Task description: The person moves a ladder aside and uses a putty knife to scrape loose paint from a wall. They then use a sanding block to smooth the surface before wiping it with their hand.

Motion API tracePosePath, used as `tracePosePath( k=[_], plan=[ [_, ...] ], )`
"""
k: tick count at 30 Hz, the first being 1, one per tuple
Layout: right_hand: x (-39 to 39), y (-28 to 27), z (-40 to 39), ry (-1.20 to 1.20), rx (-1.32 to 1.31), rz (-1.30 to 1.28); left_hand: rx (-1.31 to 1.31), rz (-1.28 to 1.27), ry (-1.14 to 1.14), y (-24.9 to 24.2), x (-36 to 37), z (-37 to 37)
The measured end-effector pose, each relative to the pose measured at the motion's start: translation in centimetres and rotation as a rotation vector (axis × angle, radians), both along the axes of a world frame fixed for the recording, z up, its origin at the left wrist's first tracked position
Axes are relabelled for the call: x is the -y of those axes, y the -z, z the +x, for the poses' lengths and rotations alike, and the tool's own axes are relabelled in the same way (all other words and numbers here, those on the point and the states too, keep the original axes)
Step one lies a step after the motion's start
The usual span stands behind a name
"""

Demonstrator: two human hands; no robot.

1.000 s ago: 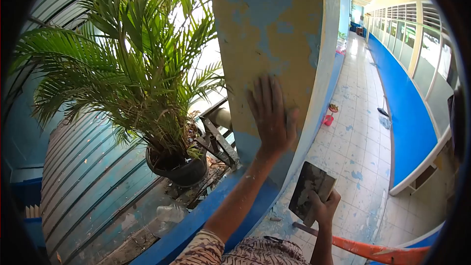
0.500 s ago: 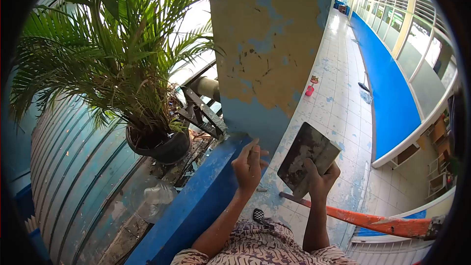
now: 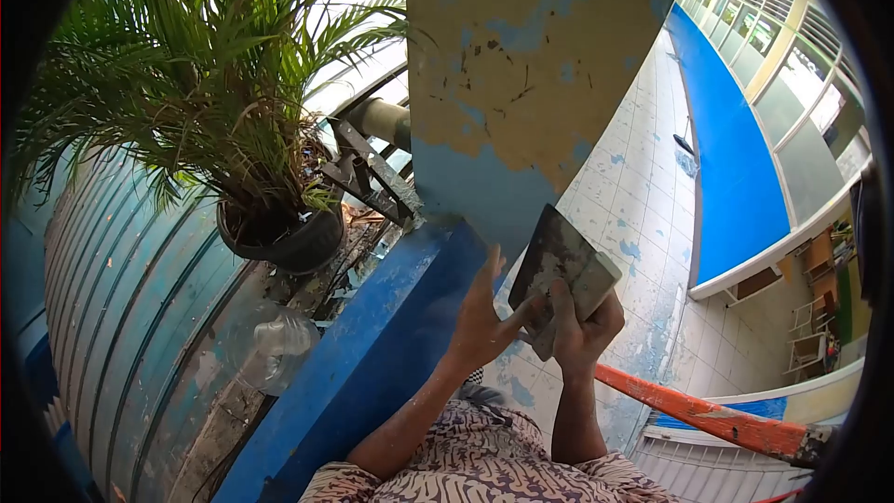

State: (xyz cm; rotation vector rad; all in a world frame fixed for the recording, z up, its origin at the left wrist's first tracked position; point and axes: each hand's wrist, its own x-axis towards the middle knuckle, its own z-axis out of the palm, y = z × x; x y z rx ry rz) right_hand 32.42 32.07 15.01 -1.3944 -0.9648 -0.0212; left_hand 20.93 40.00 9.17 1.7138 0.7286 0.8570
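My right hand (image 3: 587, 331) is closed on a flat, dark rectangular plate (image 3: 549, 247), its thumb lying across the face. Pale grey smears cover part of the plate, and a lighter strip runs along its right side; its exact kind I cannot make out. My left hand (image 3: 486, 321) is open at the plate's lower left, fingers stretched upward. Its thumb reaches over to the plate's lower face and seems to touch it. Just beyond both hands stands a pillar (image 3: 503, 84) with peeling yellow and blue paint.
A blue ledge (image 3: 372, 317) runs beside my left arm. Past it are a potted palm (image 3: 289, 237), a clear plastic bottle (image 3: 277, 349) and corrugated sheeting (image 3: 140, 289). An orange bar (image 3: 689, 405) crosses at my right, over the tiled floor (image 3: 624, 214).
My left hand has moved right and its thumb now reaches the plate. The plate has shifted slightly up and left with my right hand. The view has tilted and moved closer to the pillar.
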Motion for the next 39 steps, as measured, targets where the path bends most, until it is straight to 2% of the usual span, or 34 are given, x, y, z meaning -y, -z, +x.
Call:
tracePosePath(
  k=[1, 3, 6, 10, 13, 14, 15, 16, 19, 21, 26, 29, 31, 34, 36, 37, 39],
  plan=[
    [0.1, -0.2, 0.3, -0.028, -0.040, -0.087, -0.005, -0.007, -0.007, -0.2, 0.1, 0.1],
    [0.0, -0.2, 0.5, -0.067, -0.086, -0.180, 0.049, 0.144, 0.027, -0.6, 0.2, 0.3],
    [-0.1, 0.7, 0.5, -0.120, -0.143, -0.220, 0.172, 0.076, 0.113, -0.2, 1.1, 0.8],
    [0.8, 3.0, 0.9, -0.247, -0.186, -0.290, 0.126, -0.040, 0.101, 1.9, 2.9, 1.0],
    [1.0, 5.2, 1.9, -0.398, -0.267, -0.329, 0.002, -0.140, -0.034, 2.5, 3.1, 0.7],
    [1.4, 5.8, 2.4, -0.402, -0.279, -0.326, 0.081, -0.246, -0.068, 2.8, 2.7, 0.5],
    [1.6, 6.1, 2.9, -0.461, -0.410, -0.364, 0.163, -0.351, -0.103, 3.0, 2.3, 0.4],
    [1.6, 6.2, 3.3, -0.521, -0.540, -0.404, 0.155, -0.351, -0.108, 2.9, 1.9, 0.2],
    [1.3, 6.0, 4.5, -0.571, -0.590, -0.374, 0.118, -0.293, -0.114, 2.6, 1.2, 0.2],
    [1.2, 5.3, 5.0, -0.635, -0.606, -0.353, 0.225, -0.270, -0.206, 1.8, 1.5, 1.1],
    [1.0, 4.9, 5.9, -0.808, -0.547, -0.313, 0.233, -0.202, -0.330, 1.9, 0.6, 2.9],
    [1.2, 4.4, 6.2, -0.771, -0.513, -0.307, 0.151, -0.136, -0.294, 2.0, 0.2, 2.9],
    [1.4, 3.8, 6.2, -0.639, -0.579, -0.349, 0.099, -0.089, -0.250, 2.3, -0.1, 2.7],
    [1.6, 4.7, 5.6, -0.496, -0.523, -0.252, 0.111, -0.176, -0.225, 2.8, 0.1, 2.5],
    [1.4, 3.3, 5.2, -0.406, -0.504, -0.232, 0.122, -0.259, -0.146, 3.0, -0.1, 2.2],
    [1.5, 3.0, 5.5, -0.336, -0.368, -0.223, 0.137, -0.266, -0.145, 2.8, -0.2, 2.0],
    [1.2, 2.2, 5.4, -0.212, -0.110, -0.212, 0.060, -0.078, -0.205, 2.2, -0.4, 1.5]
  ],
)
